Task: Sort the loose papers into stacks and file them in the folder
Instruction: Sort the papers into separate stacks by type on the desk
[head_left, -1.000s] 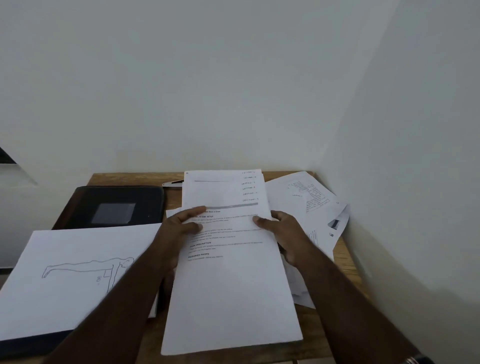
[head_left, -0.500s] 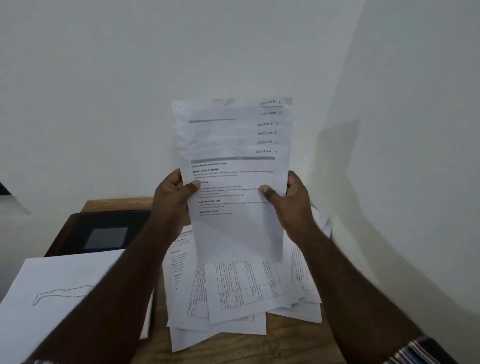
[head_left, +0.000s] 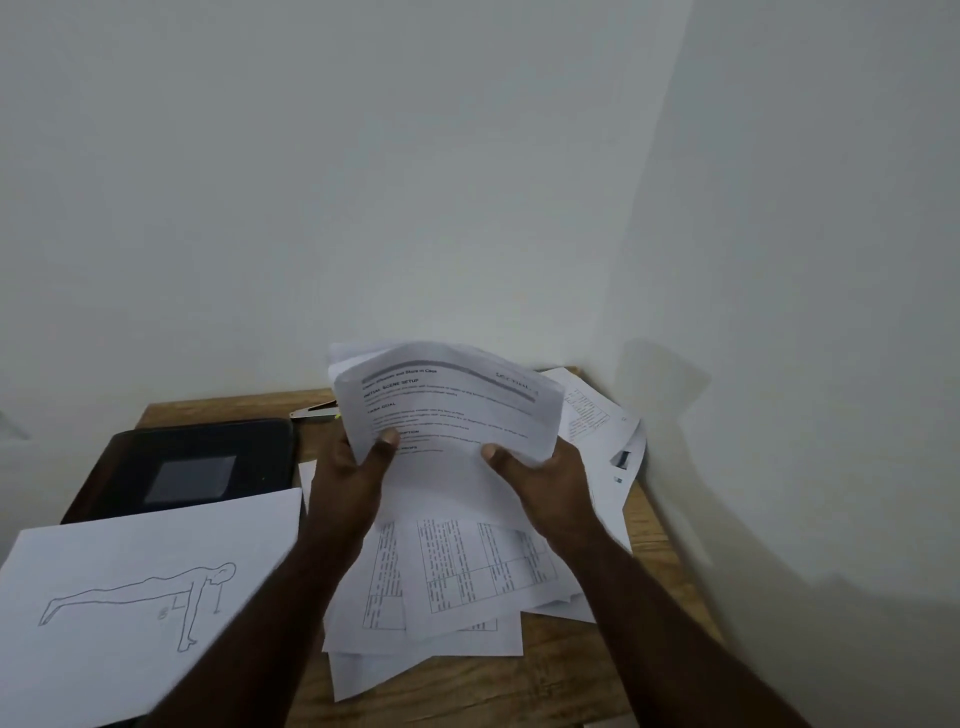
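Note:
I hold a stack of printed sheets (head_left: 447, 410) above the desk, its top edge curling away from me. My left hand (head_left: 358, 478) grips its left side with the thumb on the front page. My right hand (head_left: 540, 478) grips the right side the same way. Below lies a loose pile of papers with tables (head_left: 467, 571). More loose sheets (head_left: 602, 431) lie in the right corner. A black folder (head_left: 197, 457) lies shut at the back left. In front of it sits a stack topped by a push-up drawing (head_left: 145, 597).
The wooden desk (head_left: 467, 686) stands in a corner, with white walls behind and to the right. A small metal object (head_left: 314, 412) lies at the back beside the folder. The desk's right edge runs close along the wall.
The held stack went from lying on the desk to upright in the air, then came back down and tilted away, its top bending over. The table papers beneath came into view.

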